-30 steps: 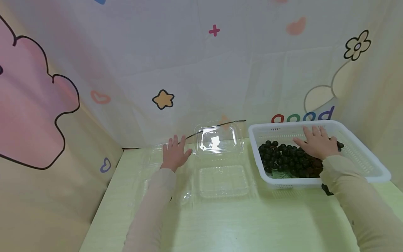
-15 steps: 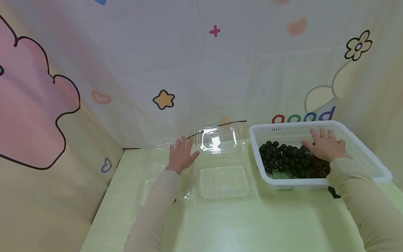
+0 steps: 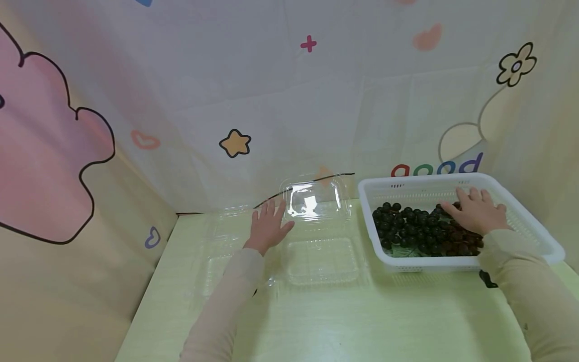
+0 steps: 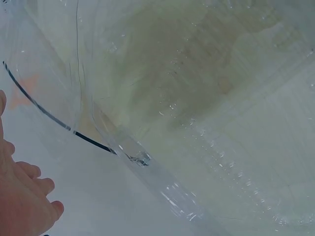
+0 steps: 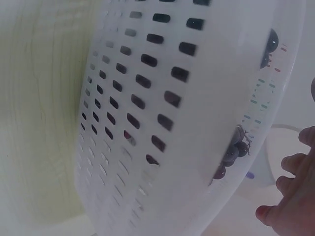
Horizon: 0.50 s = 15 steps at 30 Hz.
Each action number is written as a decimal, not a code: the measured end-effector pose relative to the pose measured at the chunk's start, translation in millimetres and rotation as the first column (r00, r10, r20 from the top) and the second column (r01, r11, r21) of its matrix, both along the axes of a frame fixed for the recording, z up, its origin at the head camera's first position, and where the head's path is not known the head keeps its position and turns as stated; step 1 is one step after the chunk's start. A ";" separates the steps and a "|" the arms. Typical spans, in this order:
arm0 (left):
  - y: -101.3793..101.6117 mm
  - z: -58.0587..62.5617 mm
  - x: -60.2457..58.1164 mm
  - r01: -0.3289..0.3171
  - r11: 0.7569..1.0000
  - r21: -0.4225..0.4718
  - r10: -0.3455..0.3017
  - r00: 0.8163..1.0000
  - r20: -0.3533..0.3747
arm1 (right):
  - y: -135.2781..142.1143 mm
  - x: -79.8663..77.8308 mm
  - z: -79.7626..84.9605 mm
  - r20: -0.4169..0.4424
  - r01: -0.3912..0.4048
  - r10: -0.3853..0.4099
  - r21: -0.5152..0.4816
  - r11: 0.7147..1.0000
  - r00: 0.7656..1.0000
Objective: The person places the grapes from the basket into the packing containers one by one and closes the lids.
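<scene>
In the head view, my left hand (image 3: 269, 226) is held with fingers spread over two clear plastic clamshell boxes and holds nothing. The right-hand clamshell box (image 3: 322, 261) lies opened, its lid (image 3: 312, 201) tilted up at the back. My sleeve partly covers the left-hand clamshell box (image 3: 216, 274). On the right, my right hand (image 3: 481, 213) is over a white plastic basket (image 3: 422, 261), fingers extended, gripping nothing. Dark grapes (image 3: 407, 226) fill its left part, with redder grapes (image 3: 461, 241) beside them. Whether the fingers touch any grapes is unclear. Grapes (image 5: 230, 156) also show above the basket rim in the right wrist view.
A pale green table (image 3: 316, 322) carries everything. Behind it hangs a printed curtain (image 3: 271, 100), which also encloses the left and right sides. A small black object (image 3: 488, 279) sticks out beside my right sleeve, just in front of the basket.
My left hand has drifted right, nearer the right-hand clamshell box. My right hand has also shifted right over the basket, uncovering more of the redder grapes. Boxes and basket stay put.
</scene>
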<state>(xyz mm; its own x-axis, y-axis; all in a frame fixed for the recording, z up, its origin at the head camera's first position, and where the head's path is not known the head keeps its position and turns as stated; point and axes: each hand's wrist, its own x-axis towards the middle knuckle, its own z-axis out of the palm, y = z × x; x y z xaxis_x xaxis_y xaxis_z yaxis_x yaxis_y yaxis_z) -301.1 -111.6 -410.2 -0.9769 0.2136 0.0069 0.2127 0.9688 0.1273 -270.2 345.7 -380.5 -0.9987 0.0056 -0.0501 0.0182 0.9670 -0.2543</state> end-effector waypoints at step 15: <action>-0.1 -6.3 2.2 0.025 1.000 0.004 -0.025 1.000 -0.009 | 16.7 7.4 -2.8 -0.043 0.030 -0.030 -0.007 1.000 0.999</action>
<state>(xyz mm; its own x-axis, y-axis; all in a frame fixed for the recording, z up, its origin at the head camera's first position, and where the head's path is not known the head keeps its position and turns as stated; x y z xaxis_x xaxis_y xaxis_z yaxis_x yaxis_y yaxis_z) -298.9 -111.7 -416.5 -0.9713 0.2375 0.0164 0.2376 0.9627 0.1295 -262.8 362.4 -383.4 -0.9994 0.0353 -0.0074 0.0360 0.9646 -0.2611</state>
